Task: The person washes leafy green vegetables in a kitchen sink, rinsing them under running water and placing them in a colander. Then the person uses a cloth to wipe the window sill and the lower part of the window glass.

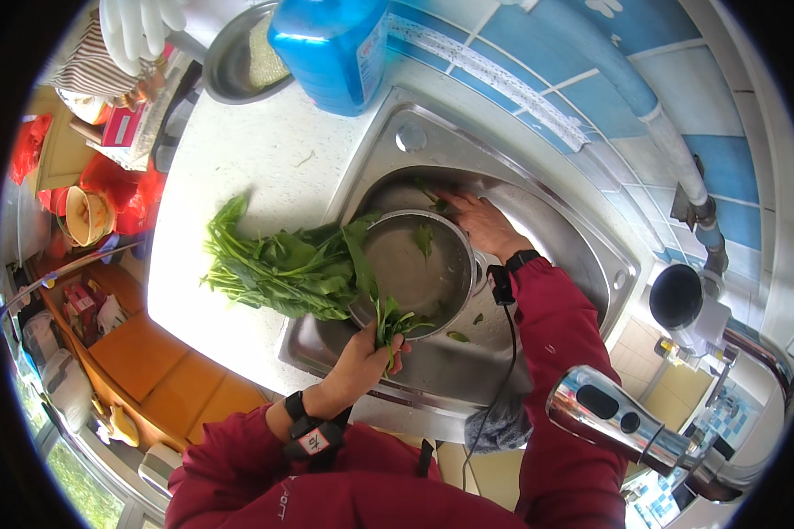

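A bunch of long leafy greens [282, 264] lies on the white counter, its right end overhanging the sink [397, 159]. My left hand [362, 361] is closed round a small sprig of leafy greens [395, 323] at the near rim of a round metal pot [415, 264]. The pot stands in the sink with what looks like water in it, and a loose leaf [424, 239] is inside. My right hand [485, 226] reaches down beyond the pot's far right side, fingers stretched out beside a small green leaf [429, 193]. Its fingertips are partly hard to make out.
A blue plastic bottle [331, 57] and a metal bowl [243, 57] stand at the back of the counter. A chrome faucet head [604, 410] juts out close to my right arm. A grey cloth [500, 421] hangs at the sink's front edge. Leaf scraps [457, 337] lie in the sink.
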Demonstrator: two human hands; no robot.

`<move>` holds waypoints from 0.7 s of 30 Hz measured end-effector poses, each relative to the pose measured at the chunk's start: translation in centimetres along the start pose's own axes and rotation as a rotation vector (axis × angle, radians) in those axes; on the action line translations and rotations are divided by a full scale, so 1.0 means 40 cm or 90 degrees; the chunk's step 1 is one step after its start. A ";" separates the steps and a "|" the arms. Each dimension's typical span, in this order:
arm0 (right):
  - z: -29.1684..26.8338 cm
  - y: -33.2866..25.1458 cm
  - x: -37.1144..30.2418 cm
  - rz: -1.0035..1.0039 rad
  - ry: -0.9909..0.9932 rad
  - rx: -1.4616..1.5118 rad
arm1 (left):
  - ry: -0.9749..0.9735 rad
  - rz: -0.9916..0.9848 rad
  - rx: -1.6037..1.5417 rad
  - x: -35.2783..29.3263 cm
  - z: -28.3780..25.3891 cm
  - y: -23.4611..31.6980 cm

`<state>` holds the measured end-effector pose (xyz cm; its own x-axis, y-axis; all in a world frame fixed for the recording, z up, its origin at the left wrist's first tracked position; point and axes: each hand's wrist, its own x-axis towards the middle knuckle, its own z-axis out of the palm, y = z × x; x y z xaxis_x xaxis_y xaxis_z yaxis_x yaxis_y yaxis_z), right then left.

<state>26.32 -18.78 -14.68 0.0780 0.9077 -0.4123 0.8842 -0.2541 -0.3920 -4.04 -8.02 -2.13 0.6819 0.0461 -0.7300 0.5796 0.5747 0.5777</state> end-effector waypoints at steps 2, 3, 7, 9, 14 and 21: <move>-0.003 0.003 0.013 -0.030 0.002 -0.020 | 0.009 -0.008 0.007 0.001 -0.001 -0.003; -0.003 0.004 0.016 -0.036 -0.004 -0.035 | 0.012 -0.009 0.008 0.001 -0.001 -0.005; 0.013 0.012 0.013 -0.029 -0.003 -0.018 | 0.027 -0.015 -0.010 0.005 -0.001 -0.010; 0.030 0.015 -0.013 -0.003 0.010 0.023 | 0.029 -0.016 0.005 0.008 -0.001 -0.011; 0.099 0.024 -0.159 0.160 0.172 0.151 | 0.018 0.010 0.027 0.023 -0.002 -0.004; 0.140 0.013 -0.281 0.240 0.366 0.276 | -0.025 -0.001 0.008 0.041 0.026 0.011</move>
<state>23.32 -30.98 -14.87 0.6634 0.7350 -0.1403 0.5029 -0.5768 -0.6437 -2.21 -8.52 -2.68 0.6979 0.0131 -0.7160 0.5857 0.5649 0.5812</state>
